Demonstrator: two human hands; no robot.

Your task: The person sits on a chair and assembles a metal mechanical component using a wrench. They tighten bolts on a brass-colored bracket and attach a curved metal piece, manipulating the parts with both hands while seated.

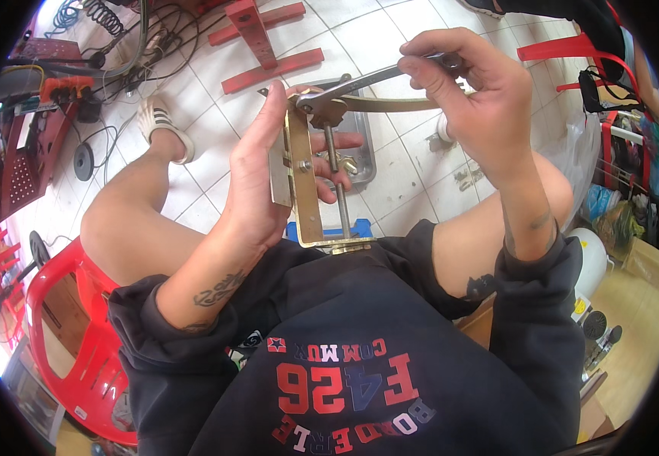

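My left hand (253, 171) is wrapped round a gold-coloured metal bracket (304, 213), thumb up along its outer side and fingers showing through the open middle. A long threaded rod (342, 199) runs along inside the bracket, and a bolt sits on its side wall. A curved flat metal strip (390, 104) reaches from the bracket's far end toward the right. My right hand (493, 106) grips a steel wrench (367, 80) by its right end, between thumb and fingers. The wrench's other end lies at the bracket's far corner; whether it sits on a nut is hard to see.
Beneath the bracket, a grey metal tray (364, 163) with small brass-coloured parts rests on the tiled floor (413, 167). A red metal stand (257, 45) is ahead. Cables and a red perforated rack (22, 156) lie left, near a red plastic chair (79, 342).
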